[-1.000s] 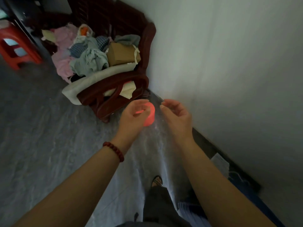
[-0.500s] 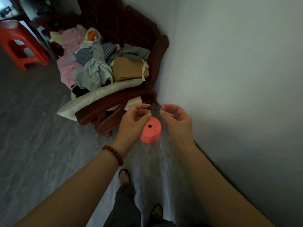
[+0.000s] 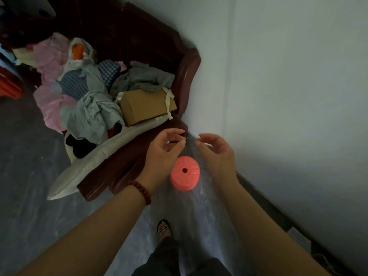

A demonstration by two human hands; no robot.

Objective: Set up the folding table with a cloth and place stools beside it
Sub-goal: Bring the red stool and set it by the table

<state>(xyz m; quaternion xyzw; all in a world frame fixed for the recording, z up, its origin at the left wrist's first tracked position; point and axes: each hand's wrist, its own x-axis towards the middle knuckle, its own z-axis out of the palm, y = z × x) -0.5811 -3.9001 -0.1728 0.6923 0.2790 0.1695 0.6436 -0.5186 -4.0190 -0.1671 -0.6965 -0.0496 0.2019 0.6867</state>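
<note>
Cloth [image 3: 199,216], thin and clear, hangs from left hand [image 3: 159,156] and right hand [image 3: 217,156], each grip pinching its top edge; a pink roll [image 3: 185,173] shows just below. Seemingly unfolding it; next, part the hands wide, then find the bench, unseen here.

A box [image 3: 147,107] and clothes [image 3: 89,108] are piled on the chair [image 3: 123,162], left of the wall [image 3: 278,76]. A stool [image 3: 185,173] is seen right of the chair.

The roll [image 3: 184,173] is coral-pink, the bracelet [image 3: 141,191] dark red, the box [image 3: 147,106] tan, the garment [image 3: 73,86] seemingly blue-checked.
</note>
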